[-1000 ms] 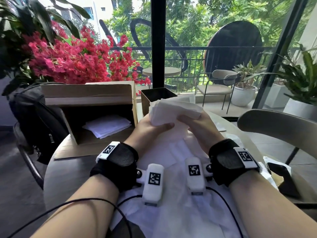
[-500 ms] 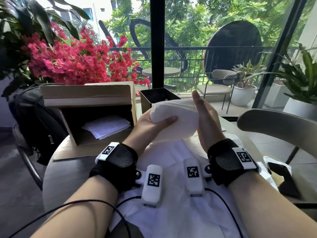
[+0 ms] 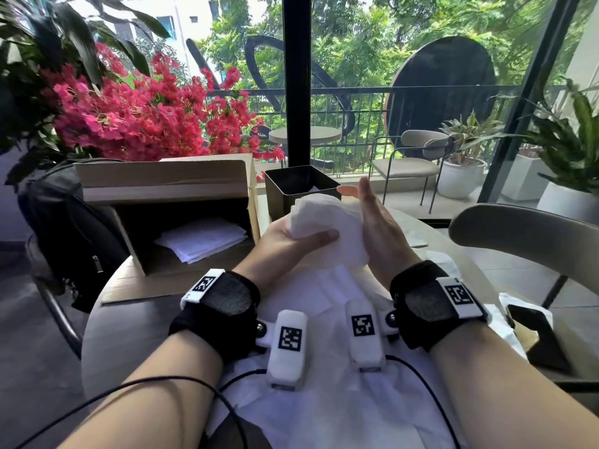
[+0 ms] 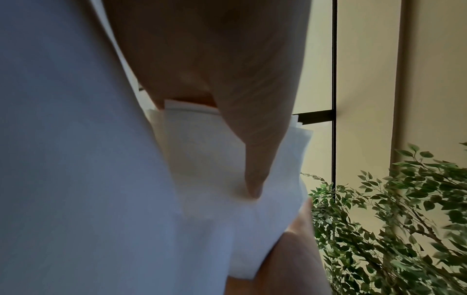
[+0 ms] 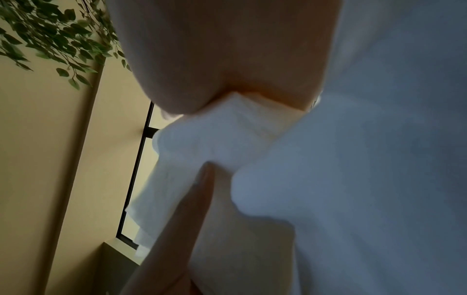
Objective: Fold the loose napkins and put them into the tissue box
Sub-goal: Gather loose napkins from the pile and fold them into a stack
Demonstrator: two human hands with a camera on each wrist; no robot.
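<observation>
1. Left hand (image 3: 285,241): thumb and fingers curled round the napkin stack (image 3: 327,228), centre frame, above the table.
2. Right hand (image 3: 376,228): flat, fingers straight, pressing the stack's right side.
3. Tissue box (image 3: 285,192): dark, open-topped, just behind the stack.
4. Advice: square the edges between both palms before lowering in.

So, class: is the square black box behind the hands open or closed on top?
Open. The black box has no lid, and its dark inner walls show, with something white inside at the far corner.

Left hand (image 4: 227,69) thumb presses folded white napkins (image 4: 215,159); leafy plant (image 4: 391,229) behind.
</observation>
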